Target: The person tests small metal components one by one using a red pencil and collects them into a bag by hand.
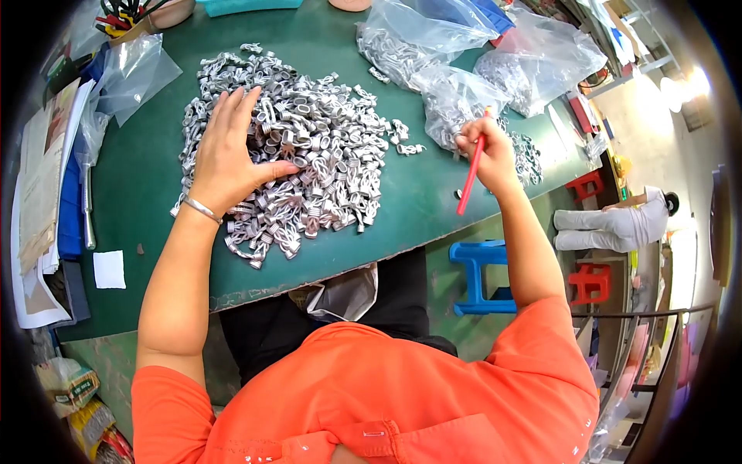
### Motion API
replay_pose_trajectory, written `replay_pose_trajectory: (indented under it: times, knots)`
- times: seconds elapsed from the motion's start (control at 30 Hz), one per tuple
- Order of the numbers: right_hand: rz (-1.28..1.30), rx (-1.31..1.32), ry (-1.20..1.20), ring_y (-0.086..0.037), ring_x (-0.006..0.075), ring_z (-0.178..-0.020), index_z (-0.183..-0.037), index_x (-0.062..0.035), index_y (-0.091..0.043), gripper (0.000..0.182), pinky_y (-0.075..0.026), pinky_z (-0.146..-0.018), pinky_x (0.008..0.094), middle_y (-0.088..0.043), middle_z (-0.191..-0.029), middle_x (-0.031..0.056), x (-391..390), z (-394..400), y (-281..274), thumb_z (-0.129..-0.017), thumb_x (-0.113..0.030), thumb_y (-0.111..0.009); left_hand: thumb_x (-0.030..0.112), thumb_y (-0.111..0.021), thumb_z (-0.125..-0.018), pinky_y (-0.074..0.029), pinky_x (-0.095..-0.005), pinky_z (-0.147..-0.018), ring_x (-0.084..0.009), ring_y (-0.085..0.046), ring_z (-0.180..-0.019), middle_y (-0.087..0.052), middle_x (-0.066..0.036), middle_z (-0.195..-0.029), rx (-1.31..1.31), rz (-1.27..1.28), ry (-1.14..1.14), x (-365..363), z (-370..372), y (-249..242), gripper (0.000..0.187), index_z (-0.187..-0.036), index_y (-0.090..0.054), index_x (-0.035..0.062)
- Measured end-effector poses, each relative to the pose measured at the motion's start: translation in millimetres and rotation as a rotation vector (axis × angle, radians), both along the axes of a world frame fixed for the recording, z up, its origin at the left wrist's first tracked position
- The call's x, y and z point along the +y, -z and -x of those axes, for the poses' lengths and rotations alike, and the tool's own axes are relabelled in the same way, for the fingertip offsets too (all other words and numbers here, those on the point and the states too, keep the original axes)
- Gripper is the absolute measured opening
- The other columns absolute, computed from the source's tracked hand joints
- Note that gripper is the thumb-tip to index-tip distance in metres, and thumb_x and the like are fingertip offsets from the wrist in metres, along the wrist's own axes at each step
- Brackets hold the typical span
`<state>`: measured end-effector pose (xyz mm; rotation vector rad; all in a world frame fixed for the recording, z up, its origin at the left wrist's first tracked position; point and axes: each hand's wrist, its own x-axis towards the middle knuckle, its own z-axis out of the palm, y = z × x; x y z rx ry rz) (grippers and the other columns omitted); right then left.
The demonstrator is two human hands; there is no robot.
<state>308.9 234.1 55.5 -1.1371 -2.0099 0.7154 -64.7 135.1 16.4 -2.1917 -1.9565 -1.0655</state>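
A wide heap of small silver-grey looped pieces (325,147) covers the middle of the green table (417,224). My left hand (232,155), with a bangle at its wrist, rests over the left side of the heap, fingers outstretched and thumb apart; no piece shows in its grasp. To the right of the heap, my right hand (491,155) is closed around a slim red stick (473,174) that points down toward the table's front edge. Beside that hand stands a clear plastic bag (448,97) of similar pieces. A few loose pieces (402,139) lie between heap and bag.
More clear bags (533,69) of pieces stand at the back right. Papers (50,178) and an empty plastic bag (139,73) lie on the left, near a pot of tools (127,19). A blue stool (479,278) stands beyond the front edge; a person (618,220) is farther right.
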Motion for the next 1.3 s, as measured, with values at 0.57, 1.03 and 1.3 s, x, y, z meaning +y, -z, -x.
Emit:
replay_pose_trajectory:
  times: [0.57, 1.03, 1.3]
  knots:
    - [-0.556, -0.284, 0.165, -0.059, 0.0281, -0.071, -0.074, -0.0043, -0.06, 0.01, -0.048, -0.065, 0.0341, -0.063, -0.074, 0.0091, -21, -41, 45, -0.072, -0.001, -0.068, 0.029, -0.083, -0.055, -0.026, -0.0402, -0.109, -0.033, -0.029, -0.134, -0.037, -0.015, -0.141, -0.027, 0.014, 0.009, 0, 1, 2, 0.097, -0.137, -0.036, 0.0102]
    - [-0.535, -0.284, 0.238, -0.054, 0.0255, -0.063, -0.078, -0.0016, -0.06, 0.013, -0.047, -0.061, 0.0339, -0.054, -0.063, 0.0086, -30, -46, 51, -0.07, 0.004, -0.068, 0.036, -0.084, -0.053, -0.027, -0.0419, -0.108, -0.0364, -0.032, -0.131, -0.038, -0.018, -0.139, -0.05, -0.015, 0.038, -1, -2, -2, 0.1, -0.136, -0.037, 0.0074]
    - [-0.377, 0.074, 0.0, -0.06, 0.0217, -0.084, -0.09, -0.0018, -0.053, 0.014, -0.047, -0.079, 0.0313, -0.061, -0.112, 0.0146, -39, 47, 35, -0.081, -0.002, -0.063, 0.04, -0.084, -0.051, -0.027, -0.0429, -0.108, -0.0365, -0.03, -0.132, -0.037, -0.019, -0.14, -0.048, 0.004, 0.029, -2, -2, -3, 0.104, -0.137, -0.036, 0.0073]
